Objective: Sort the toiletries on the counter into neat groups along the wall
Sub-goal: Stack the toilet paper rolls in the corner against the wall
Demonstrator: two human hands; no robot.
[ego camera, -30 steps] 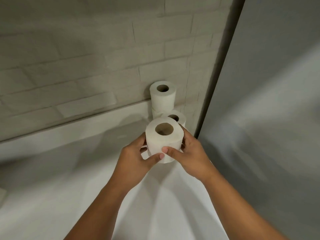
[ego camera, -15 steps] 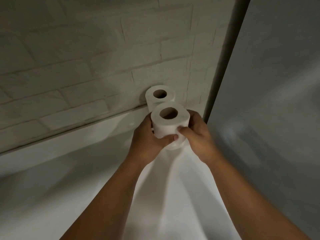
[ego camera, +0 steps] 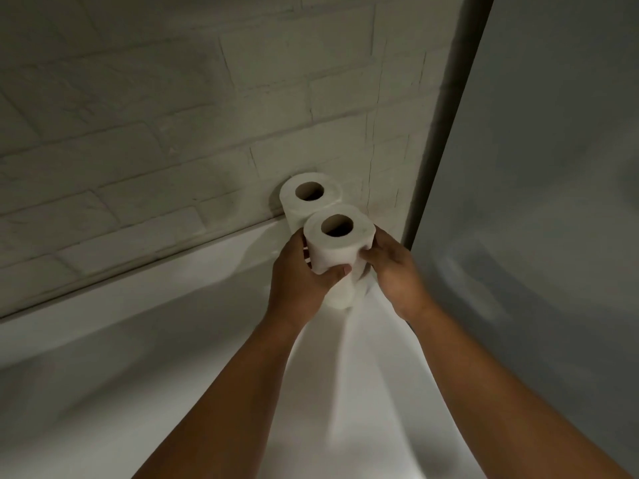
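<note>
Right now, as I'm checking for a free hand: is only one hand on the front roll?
No: the left hand and the right hand both grip the front roll by its sides.

Corner boxed in: brick wall [ego camera: 173, 133] behind, grey side panel [ego camera: 553, 167] on the right. Back roll stack [ego camera: 294, 210] at the wall, front roll stack [ego camera: 332, 254] just before it. Counter [ego camera: 138, 340] open leftward and nearer.

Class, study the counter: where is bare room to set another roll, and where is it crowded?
Free: the white counter left of the back roll, along the brick wall. Crowded: the corner by the grey panel, where that roll stands at the wall and the left hand and right hand grip the front roll.
</note>
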